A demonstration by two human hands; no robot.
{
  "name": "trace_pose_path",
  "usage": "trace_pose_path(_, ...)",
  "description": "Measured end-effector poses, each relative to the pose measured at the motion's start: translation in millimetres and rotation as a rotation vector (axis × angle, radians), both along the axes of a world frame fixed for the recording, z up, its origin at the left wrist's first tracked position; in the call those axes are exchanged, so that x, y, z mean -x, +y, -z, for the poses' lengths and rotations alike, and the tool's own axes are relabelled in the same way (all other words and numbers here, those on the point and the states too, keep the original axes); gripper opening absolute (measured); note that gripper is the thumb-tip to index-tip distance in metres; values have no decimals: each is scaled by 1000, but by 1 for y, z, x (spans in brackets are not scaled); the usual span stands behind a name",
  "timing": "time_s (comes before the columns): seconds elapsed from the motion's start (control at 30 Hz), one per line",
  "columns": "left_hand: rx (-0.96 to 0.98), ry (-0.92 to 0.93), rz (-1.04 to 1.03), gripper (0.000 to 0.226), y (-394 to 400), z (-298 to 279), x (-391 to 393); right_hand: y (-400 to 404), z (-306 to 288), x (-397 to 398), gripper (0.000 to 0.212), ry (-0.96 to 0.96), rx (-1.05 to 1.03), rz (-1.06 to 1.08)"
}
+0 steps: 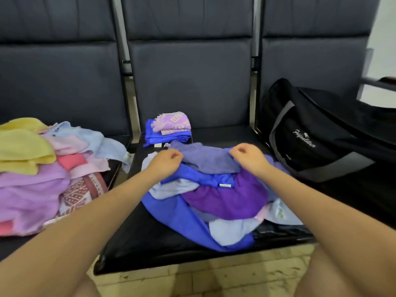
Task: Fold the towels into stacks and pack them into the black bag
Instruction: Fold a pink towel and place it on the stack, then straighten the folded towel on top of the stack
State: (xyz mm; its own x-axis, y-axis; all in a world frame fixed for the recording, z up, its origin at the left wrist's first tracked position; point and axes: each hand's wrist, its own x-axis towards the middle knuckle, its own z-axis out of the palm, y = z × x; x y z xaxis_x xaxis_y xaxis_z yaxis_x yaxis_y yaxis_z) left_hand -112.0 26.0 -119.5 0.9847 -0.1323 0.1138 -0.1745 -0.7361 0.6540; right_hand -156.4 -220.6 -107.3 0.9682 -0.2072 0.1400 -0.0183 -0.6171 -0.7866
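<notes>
On top of the loose heap on the middle seat lies the lavender towel (pixel 209 160), soft and light; left hand (pixel 166 160) and right hand (pixel 246 155) pinch its far corners, the sensible hold. The black bag (pixel 317 133) waits right.

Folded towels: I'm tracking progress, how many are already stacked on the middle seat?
2: a blue towel at the seat's back, and a pink patterned towel on top of it. More may be hidden between.
</notes>
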Motion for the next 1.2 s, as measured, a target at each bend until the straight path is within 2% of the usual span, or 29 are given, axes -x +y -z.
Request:
trace_pose_path(0.03,-22,15,18,23,0,6,4,-2,8,4,30,51,98,-17)
trace_pose_path(0.1,-18,25,47,22,0,10,8,-3,16,8,38,157,158,-17)
trace_pose_path(0.17,0,29,40,23,-1,6,9,-1,13,7,40,197,82,-4)
trace_pose_path(0.23,-2,37,33,25,-3,2,7,2,10,2,34,221,-100,8)
trace_pose_path(0.27,-13,48,37,27,-2,3,4,3,10,0,37,243,-141,22)
trace_pose_path(0.33,-14,66,38,29,0,8,-4,7,10,-5,42,256,-129,16)
trace_pose_path(0.4,26,101,21,34,2,9,-14,10,10,-12,25,197,-114,18)
trace_pose_path(0.43,19,101,3,35,2,10,-21,11,9,-16,29,170,-128,32)
trace_pose_path(0.5,-123,24,-50,38,2,11,-32,15,10,-24,44,129,-156,86)
trace_pose_path(0.53,-230,-31,-58,40,2,13,-37,18,9,-28,45,120,-147,109)
trace_pose_path(0.6,-346,-9,-28,42,3,13,-42,21,9,-32,42,153,-78,97)
trace_pose_path(0.67,-357,58,6,33,4,16,-44,23,10,-34,35,188,-56,51)
trace_pose_path(0.73,-296,-5,45,29,6,14,-45,25,10,-34,27,166,-73,-15)
trace_pose_path(0.8,-84,-68,71,24,4,4,-39,24,6,-34,24,119,-145,-51)
trace_pose_path(0.9,264,-142,37,19,-6,-27,-17,25,-15,-27,19,50,-454,-83)
trace_pose_path(1.0,501,-276,32,17,-18,-71,11,24,-47,-13,17,-29,-604,-108)
trace_pose_path(1.07,575,-328,68,19,-20,-94,27,22,-67,0,15,-113,-782,-167)
trace_pose_path(1.13,546,-346,133,16,-17,-101,40,20,-83,16,19,-152,-1020,-291)
trace_pose_path(1.2,464,-219,205,24,-8,-97,47,17,-94,28,26,-180,-1135,-373)
